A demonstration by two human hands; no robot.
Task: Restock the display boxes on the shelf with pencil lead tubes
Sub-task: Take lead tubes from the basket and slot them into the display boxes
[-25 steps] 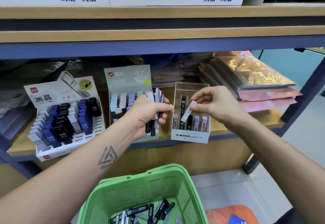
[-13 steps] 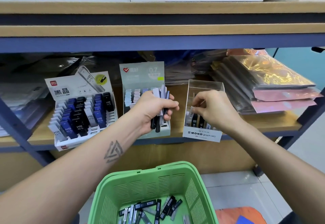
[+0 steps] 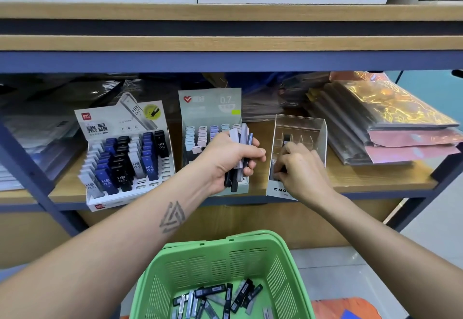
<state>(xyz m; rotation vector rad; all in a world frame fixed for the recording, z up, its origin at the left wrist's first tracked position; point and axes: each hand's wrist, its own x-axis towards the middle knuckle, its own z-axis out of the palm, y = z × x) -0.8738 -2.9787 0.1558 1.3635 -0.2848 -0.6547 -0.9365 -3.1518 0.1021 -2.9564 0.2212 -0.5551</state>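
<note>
Standing at shelf [image 3: 375, 181], green basket [image 3: 225, 251] below holding loose lead tubes [image 3: 213, 291]. Left grip [image 3: 225, 161] clamped on tube bundle [image 3: 240, 143]. Right grip [image 3: 300, 168] inside clear MONO box [image 3: 313, 128]; fingers curled, contents hidden.

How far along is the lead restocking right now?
Partly done. The left box and middle box already hold rows of tubes. The right hand is down in the clear box, which looks mostly unfilled. The left hand grips a bundle; more tubes lie in the basket.
</note>
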